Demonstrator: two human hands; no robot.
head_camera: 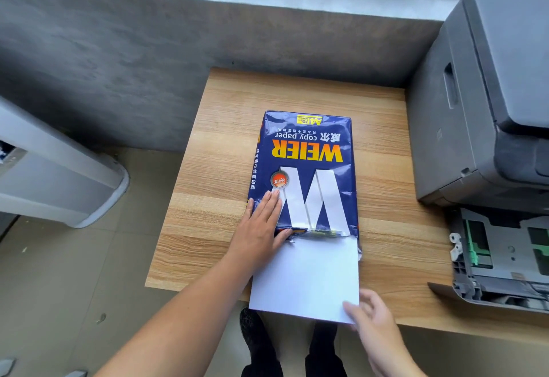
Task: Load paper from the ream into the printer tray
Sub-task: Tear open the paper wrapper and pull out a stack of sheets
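Left hand (261,228) lies flat, open, pinning the blue glossy paper ream (303,168), right hand (368,314) pinches the floppy white sheet stack (306,278) poking out nearest me; probably slick, so grab both long edges.

I saw the blue WEIER copy paper ream (303,168) lying flat on the wooden tabletop (208,198), its near end torn open. My left hand (261,228) pressed flat on the wrapper's near left corner. A stack of white sheets (306,278) stuck out of the opening past the tabletop's edge, and my right hand (371,320) pinched its near right corner. To the right stood the grey printer (481,109), with its pulled-out paper tray (502,258) in front.
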